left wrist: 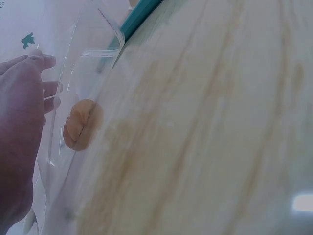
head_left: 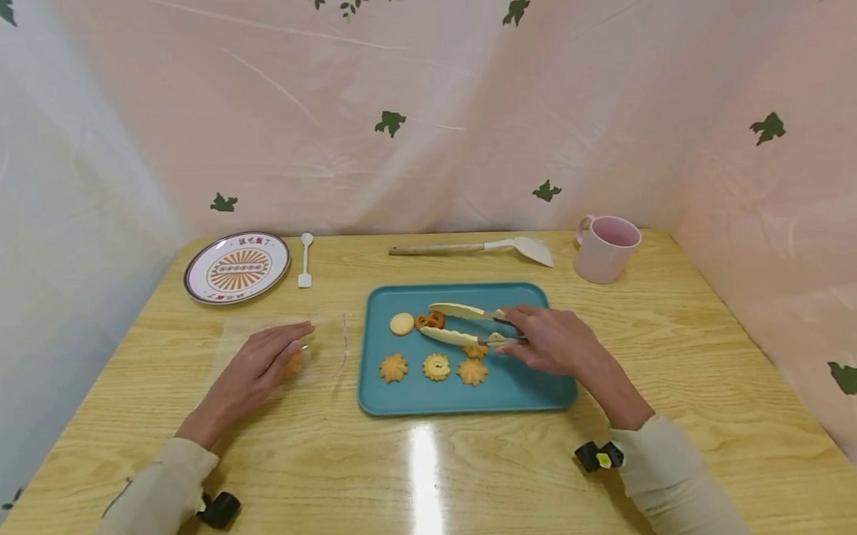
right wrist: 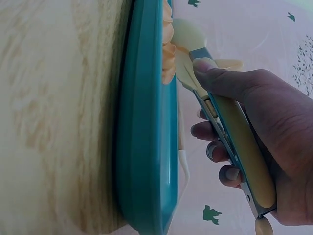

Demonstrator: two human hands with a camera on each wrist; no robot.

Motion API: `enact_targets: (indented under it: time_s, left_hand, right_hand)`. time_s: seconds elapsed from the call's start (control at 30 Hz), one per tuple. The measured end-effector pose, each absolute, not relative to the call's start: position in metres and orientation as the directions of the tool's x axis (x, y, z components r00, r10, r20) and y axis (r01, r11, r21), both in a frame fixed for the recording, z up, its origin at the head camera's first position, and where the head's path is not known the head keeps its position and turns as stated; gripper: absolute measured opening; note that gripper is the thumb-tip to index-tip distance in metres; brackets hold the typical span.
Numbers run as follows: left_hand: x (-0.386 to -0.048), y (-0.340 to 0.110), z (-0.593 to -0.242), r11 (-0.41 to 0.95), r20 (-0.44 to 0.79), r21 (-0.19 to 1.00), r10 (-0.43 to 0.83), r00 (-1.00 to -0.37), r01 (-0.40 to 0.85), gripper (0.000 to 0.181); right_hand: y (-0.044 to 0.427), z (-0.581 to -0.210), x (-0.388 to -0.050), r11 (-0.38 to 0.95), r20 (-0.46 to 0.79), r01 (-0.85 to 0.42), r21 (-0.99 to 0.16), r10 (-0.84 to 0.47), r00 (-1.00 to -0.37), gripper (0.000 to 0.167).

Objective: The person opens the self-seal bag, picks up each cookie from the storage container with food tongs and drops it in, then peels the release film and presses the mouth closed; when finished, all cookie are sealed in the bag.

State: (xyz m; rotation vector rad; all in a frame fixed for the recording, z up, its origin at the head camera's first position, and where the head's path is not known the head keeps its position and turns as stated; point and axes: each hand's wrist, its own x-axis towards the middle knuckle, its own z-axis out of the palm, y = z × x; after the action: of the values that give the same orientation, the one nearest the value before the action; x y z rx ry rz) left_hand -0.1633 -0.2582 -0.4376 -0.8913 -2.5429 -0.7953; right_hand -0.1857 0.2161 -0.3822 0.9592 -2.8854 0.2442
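Note:
My right hand (head_left: 554,338) grips a pair of tongs (head_left: 454,337) with cream tips. The spread tips lie either side of a small brown pretzel (head_left: 430,321) on the teal tray (head_left: 525,394). In the right wrist view the thumb presses one arm and the fingers curl round the other. Over at the left, my left hand (head_left: 262,364) lies at a clear plastic bag (head_left: 330,346), fingers fairly straight, thumb apart. An orange-brown cookie (left wrist: 82,125) shows through the bag near the fingers.
A round plain cookie (head_left: 402,324) and several flower-shaped cookies (head_left: 393,368) share the tray. Behind stand a patterned plate (head_left: 237,268), a small white spoon (head_left: 305,260), a wood-handled spatula (head_left: 470,248) and a pink mug (head_left: 605,253). Leaf-printed cloth (head_left: 425,173) encloses the table.

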Motion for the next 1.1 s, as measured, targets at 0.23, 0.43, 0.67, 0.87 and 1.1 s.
enact_targets:
  time_s: [0.23, 0.43, 0.67, 0.87, 1.1]
  left_hand:
    - [-0.163, -0.258, -0.437, 0.663, 0.452, 0.397, 0.461, -0.764, 0.635, 0.037]
    - [-0.163, -0.258, -0.437, 0.67, 0.445, 0.396, 0.458, -0.77, 0.628, 0.036]
    - [-0.163, -0.258, -0.437, 0.673, 0.434, 0.395, 0.463, -0.773, 0.625, 0.037]
    - [-0.163, -0.259, -0.437, 0.681, 0.419, 0.4, 0.459, -0.783, 0.613, 0.036]
    - [-0.163, -0.258, -0.437, 0.686, 0.408, 0.404, 0.457, -0.79, 0.605, 0.036]
  right_hand:
    - [0.217, -0.382, -0.185, 0.784, 0.15, -0.609, -0.122, -0.592, -0.792, 0.05]
    - [0.215, -0.383, -0.184, 0.775, 0.175, -0.622, -0.115, -0.6, -0.781, 0.051]
    - [0.208, -0.384, -0.183, 0.743, 0.222, -0.657, -0.128, -0.624, -0.749, 0.052]
    - [0.199, -0.384, -0.183, 0.721, 0.201, -0.677, -0.15, -0.648, -0.735, 0.052]
    - [0.186, -0.381, -0.182, 0.701, 0.197, -0.696, -0.153, -0.668, -0.717, 0.054]
